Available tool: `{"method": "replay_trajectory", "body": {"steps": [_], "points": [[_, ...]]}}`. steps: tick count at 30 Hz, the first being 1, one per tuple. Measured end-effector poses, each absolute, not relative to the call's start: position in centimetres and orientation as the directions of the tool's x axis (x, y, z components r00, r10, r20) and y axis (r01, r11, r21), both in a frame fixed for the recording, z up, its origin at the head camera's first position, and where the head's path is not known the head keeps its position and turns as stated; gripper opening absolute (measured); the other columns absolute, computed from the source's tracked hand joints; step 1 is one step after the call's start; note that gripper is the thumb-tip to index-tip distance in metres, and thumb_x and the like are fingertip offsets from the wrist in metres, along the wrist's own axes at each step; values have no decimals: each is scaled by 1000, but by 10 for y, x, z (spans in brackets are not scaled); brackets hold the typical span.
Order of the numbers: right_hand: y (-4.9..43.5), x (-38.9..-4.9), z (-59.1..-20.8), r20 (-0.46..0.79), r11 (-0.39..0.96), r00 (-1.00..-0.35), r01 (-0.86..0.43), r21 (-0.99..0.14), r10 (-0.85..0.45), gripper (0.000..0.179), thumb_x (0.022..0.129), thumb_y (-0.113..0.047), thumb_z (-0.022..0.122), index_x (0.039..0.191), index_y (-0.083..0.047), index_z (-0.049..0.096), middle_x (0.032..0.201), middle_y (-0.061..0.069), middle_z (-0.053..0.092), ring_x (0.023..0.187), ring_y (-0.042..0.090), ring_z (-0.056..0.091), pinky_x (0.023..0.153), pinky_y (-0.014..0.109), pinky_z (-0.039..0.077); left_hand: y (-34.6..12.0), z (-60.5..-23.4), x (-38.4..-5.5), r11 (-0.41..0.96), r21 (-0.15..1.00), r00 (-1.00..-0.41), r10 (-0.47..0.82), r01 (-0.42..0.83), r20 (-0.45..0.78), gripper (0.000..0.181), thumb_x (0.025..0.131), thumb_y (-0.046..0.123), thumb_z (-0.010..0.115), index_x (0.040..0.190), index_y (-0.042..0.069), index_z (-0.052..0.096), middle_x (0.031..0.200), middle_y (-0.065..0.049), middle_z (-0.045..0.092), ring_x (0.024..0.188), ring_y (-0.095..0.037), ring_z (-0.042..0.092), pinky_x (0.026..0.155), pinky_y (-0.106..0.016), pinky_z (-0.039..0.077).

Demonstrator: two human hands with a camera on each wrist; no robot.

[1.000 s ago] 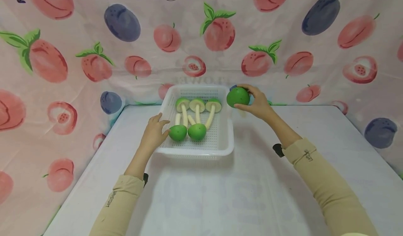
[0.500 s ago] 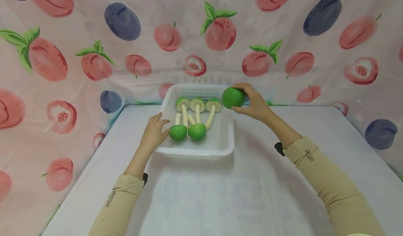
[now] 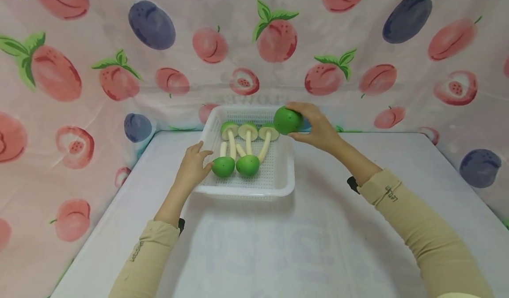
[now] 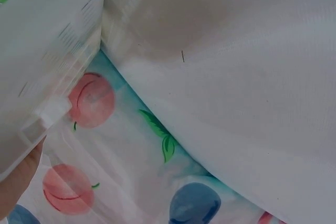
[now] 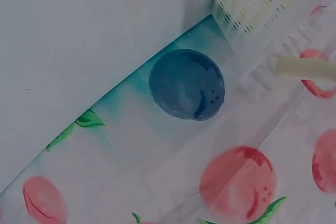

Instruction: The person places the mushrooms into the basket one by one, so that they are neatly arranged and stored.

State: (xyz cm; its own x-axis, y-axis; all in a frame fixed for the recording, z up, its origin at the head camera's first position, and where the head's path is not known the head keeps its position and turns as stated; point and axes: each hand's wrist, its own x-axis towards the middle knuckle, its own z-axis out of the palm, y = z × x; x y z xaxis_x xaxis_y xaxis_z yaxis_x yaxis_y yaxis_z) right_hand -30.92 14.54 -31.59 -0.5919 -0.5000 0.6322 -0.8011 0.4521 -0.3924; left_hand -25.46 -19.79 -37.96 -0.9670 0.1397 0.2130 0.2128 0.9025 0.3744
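Note:
A white perforated plastic basket (image 3: 282, 174) holds several artificial mushrooms with green caps and pale stems. Three lie in a far row with cap undersides showing, such as the middle mushroom (image 3: 248, 132). Two lie in front with their rounded tops toward me, one of them the near-left mushroom (image 3: 223, 167). My left hand (image 3: 192, 167) grips the basket's left rim, its thumb close to that cap. Over the basket's far right corner, my right hand (image 3: 318, 128) holds another mushroom (image 3: 288, 120) by its green cap. Its pale stem (image 5: 304, 68) points away in the right wrist view.
The basket stands on a table with a white cover (image 3: 254, 245). Behind and to the left hangs a fruit-print cloth (image 3: 342, 28), meeting the table's far edge close behind the basket. Both forearms wear beige sleeves (image 3: 413, 223).
My right hand has carried the mushroom leftward from beside the basket to above its far right corner. My left hand stays at the left rim.

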Motion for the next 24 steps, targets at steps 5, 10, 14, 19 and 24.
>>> {"method": "replay_trajectory", "body": {"steps": [5,10,14,19,24], "points": [[142,-309,-318,647,436,-530,-841,-319,-549,69,69,2,80,131,1,49,136,20,49,127,34,44,102,50,43,-199,-381,-254,899,378,-965,143,220,221,35,88,13,63,121,-1,61,146,-29,34,135,-44,31,109,-56,32],[138,-309,-319,621,435,-501,-859,-271,-603,70,69,1,80,131,1,47,136,20,48,127,34,44,102,49,44,-199,-380,-254,899,375,-964,151,225,218,36,89,14,63,121,-1,60,146,-29,33,135,-44,30,109,-57,31],[131,-308,-319,575,427,-495,-866,-261,-651,70,70,0,79,131,4,44,134,22,49,124,35,47,100,47,45,-200,-379,-253,902,371,-966,147,220,215,36,89,15,63,121,-1,61,146,-29,33,135,-44,30,110,-56,31],[121,-306,-323,509,408,-480,-877,-254,-715,69,71,-2,79,130,3,44,134,20,50,125,34,46,101,46,46,-200,-379,-253,902,372,-966,148,219,212,36,89,15,63,121,-1,61,146,-29,33,135,-45,30,110,-57,31],[114,-303,-329,433,383,-421,-907,-177,-797,69,74,-5,79,134,0,44,136,16,49,128,31,44,101,42,46,-198,-380,-254,896,387,-968,145,217,205,36,89,15,63,121,-1,60,147,-28,33,136,-44,29,110,-56,31]]}}
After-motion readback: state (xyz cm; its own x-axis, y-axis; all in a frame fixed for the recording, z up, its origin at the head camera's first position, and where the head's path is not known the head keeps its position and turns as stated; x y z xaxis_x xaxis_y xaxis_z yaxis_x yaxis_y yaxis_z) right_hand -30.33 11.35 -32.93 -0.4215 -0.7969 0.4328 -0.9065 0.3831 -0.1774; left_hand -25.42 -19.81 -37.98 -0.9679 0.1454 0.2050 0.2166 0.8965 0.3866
